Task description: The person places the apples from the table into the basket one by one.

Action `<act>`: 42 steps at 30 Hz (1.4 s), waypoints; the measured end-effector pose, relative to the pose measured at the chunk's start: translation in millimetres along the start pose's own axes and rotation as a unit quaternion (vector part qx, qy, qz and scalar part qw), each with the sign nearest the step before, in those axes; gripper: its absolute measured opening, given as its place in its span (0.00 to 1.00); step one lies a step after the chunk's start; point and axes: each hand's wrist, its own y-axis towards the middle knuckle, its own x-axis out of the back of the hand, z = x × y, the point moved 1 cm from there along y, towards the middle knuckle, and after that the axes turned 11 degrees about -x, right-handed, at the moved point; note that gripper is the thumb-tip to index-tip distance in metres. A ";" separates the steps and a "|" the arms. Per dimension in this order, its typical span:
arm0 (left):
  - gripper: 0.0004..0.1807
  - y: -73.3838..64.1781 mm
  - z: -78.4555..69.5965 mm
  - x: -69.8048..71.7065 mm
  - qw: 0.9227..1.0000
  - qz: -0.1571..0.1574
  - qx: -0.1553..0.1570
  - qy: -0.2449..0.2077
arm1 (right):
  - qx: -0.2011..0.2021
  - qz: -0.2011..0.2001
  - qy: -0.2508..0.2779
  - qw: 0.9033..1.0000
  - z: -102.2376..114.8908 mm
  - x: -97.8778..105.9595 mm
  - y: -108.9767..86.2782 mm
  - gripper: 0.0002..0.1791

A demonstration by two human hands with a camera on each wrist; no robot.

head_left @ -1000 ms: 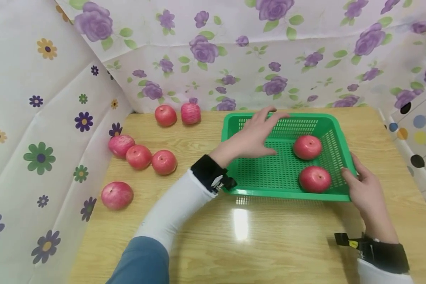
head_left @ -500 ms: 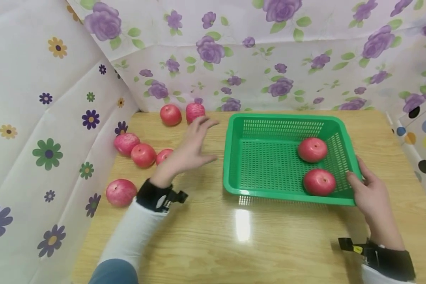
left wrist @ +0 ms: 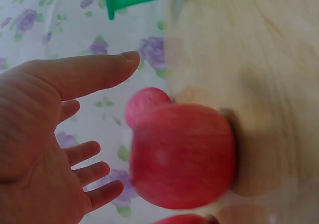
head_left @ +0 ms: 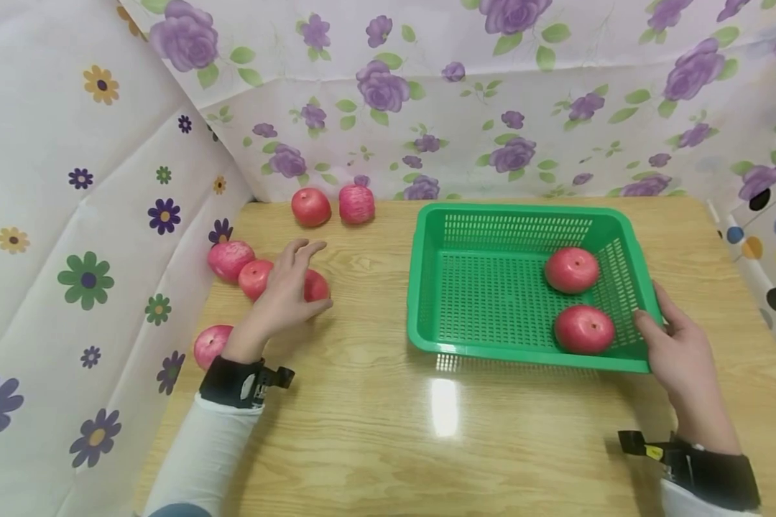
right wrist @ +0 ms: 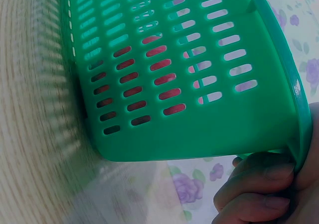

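My left hand (head_left: 283, 298) hovers over the apples at the left, fingers spread and holding nothing. Right under it lies a red apple (head_left: 317, 286), partly hidden by the hand; in the left wrist view a red apple (left wrist: 183, 157) sits just beyond the fingers, with a pinker one (left wrist: 144, 107) behind it. My right hand (head_left: 682, 352) grips the right rim of a green plastic basket (head_left: 491, 357), thumb over the rim and fingers curled beneath it in the right wrist view. Inside the basket, toward the right, are two red apples, one far (head_left: 572, 271) and one near (head_left: 585, 329).
More apples lie around the left hand: one partly covered (head_left: 255, 278), a streaked one (head_left: 230, 260) and one at the near left (head_left: 211, 346). Two others, a red one (head_left: 310, 207) and a striped one (head_left: 356, 204), stand by the flowered back cloth (head_left: 388, 129). The table (head_left: 362, 431) is wooden.
My left hand has moved from above the basket leftward and down to the apples on the left. My right hand keeps its grip on the basket rim.
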 end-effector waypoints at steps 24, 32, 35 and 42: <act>0.52 -7.3 29.7 -20.6 0.998 0.034 0.054 0.008 | 0.008 -0.008 -0.009 1.000 1.7 -0.5 1.5 0.34; 0.50 -6.8 29.9 -21.6 0.998 0.026 0.057 0.011 | 0.004 -0.010 -0.009 1.000 0.6 -1.7 0.7 0.34; 0.50 -6.6 30.6 -22.5 0.998 0.025 0.053 0.011 | 0.003 -0.011 -0.011 1.000 0.4 -1.5 0.5 0.34; 0.46 -8.0 33.8 -27.2 0.998 0.036 0.050 0.017 | 0.002 -0.010 -0.006 1.000 0.5 -1.9 0.0 0.34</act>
